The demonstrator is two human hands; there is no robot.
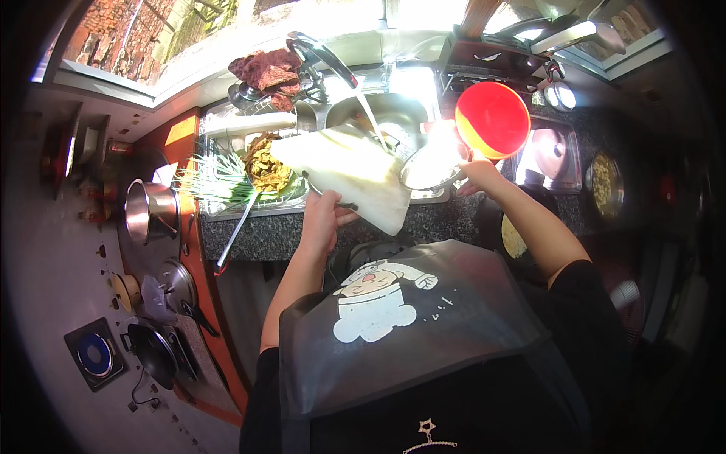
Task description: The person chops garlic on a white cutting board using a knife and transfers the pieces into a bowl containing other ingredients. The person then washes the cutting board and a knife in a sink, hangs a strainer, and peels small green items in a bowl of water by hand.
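Observation:
My left hand (324,220) grips a white cutting board (357,170) by the dark-edged handle at its near side. The board is tilted over the sink (371,108), its far part washed out by sunlight. From the faucet (323,54) a white stream runs down behind the board. My right hand (481,177) has its fingers on the rim of a shiny round metal vessel (434,164), probably a bowl; glare hides its inside. Just beyond that hand is a red bowl (492,119). Left of the board, a long-handled strainer (237,230) holds yellow-brown leafy vegetables (269,164).
Green onions (218,180) lie over the left basin, near a red cloth (269,74). To the right are a lid on a tray (574,164), a bowl of pale cubes (604,184) and a pan of yellowish food (513,235). A steel pot (148,213) stands left.

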